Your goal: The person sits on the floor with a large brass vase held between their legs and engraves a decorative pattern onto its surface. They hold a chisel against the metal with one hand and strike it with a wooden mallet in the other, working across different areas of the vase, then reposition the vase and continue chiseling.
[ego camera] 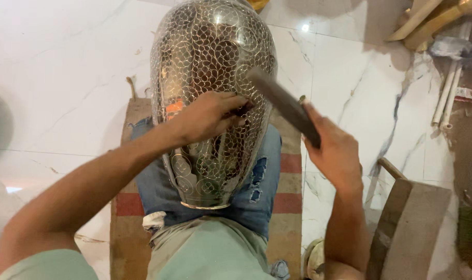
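Fingers of the left hand [207,116] pinch a small tool [243,109] on the shiny vase [212,62], so the dark bar [285,106] gripped in the right hand [334,153] might miss and hit them.

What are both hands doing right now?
Left hand: closed on a small dark punch-like tool, against the engraved metal vase.
Right hand: closed around a dark bar.
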